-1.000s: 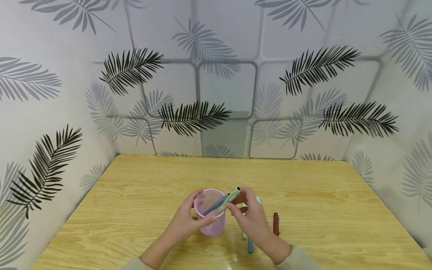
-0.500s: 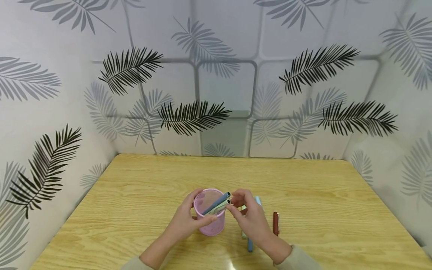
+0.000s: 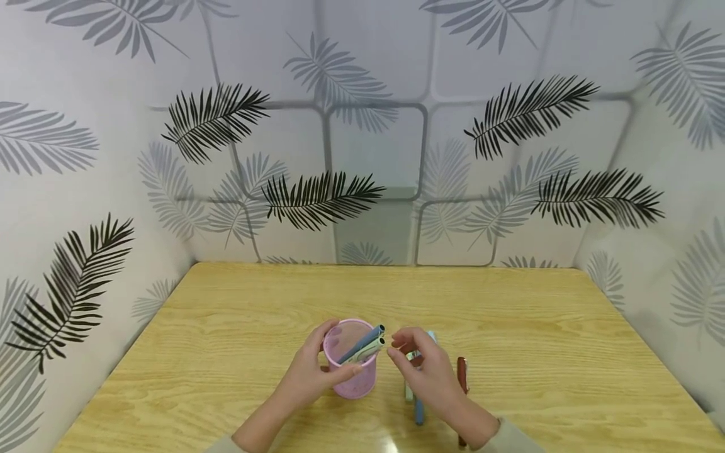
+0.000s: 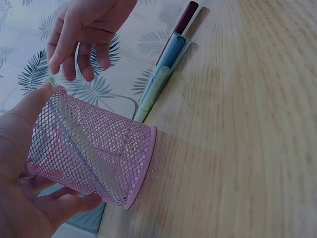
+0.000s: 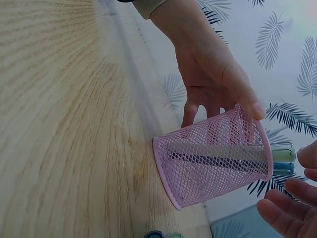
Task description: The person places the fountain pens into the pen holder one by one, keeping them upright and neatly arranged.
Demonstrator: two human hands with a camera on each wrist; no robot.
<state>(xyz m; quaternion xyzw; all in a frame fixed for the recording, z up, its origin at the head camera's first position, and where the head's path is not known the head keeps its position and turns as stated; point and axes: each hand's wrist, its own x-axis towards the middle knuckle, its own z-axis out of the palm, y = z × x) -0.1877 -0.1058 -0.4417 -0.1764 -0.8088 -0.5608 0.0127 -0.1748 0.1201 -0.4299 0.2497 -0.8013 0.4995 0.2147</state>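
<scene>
My left hand [image 3: 308,365] grips a pink mesh pen cup [image 3: 355,385], its thumb over the near side of the rim and fingers round the far side. Inside lean a blue pen [image 3: 362,343] and a light green pen [image 3: 372,347], side by side, their ends sticking out past the rim on the right. Just right of those ends is my right hand [image 3: 427,374], fingers loosely bent and holding nothing. The right wrist view shows a small gap between its fingers and the green pen [image 5: 285,154]. Through the mesh [image 4: 99,139], the pens slant down to the cup's base.
Partly under my right hand lie another light green pen [image 3: 409,391] and a blue pen [image 3: 419,412] on the wooden table [image 3: 255,302]. A dark red pen [image 3: 462,375] lies farther right, partly behind the wrist. Leaf-patterned walls [image 3: 374,151] enclose the table's back and sides.
The light green pen has dropped lower into the cup, beside the blue one. My right hand has let go of it and drawn slightly right. The left hand keeps its grip.
</scene>
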